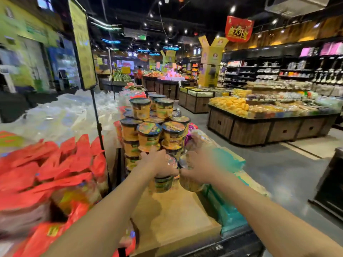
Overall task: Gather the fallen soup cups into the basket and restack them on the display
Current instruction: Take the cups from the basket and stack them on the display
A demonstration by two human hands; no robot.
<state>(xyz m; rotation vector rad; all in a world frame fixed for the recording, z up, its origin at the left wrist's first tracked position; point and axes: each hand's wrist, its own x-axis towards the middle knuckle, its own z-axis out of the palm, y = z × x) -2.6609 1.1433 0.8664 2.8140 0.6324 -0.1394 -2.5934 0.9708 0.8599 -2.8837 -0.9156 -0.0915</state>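
Note:
A stack of yellow soup cups (148, 134) with dark lids rises in several tiers on a wooden display platform (172, 219). My left hand (157, 164) grips the top of a yellow soup cup (163, 184) at the front of the stack. Beside it my right hand (196, 164) grips another soup cup (189, 184), blurred by motion. Both cups are low, just above the platform, and nearly touch. No basket is visible.
Red snack packets (46, 173) are heaped at the left. A sign pole (98, 125) stands behind them. Teal boxes (226, 206) line the platform's right edge. Across the aisle floor (278, 173) stand wooden produce bins (269, 127).

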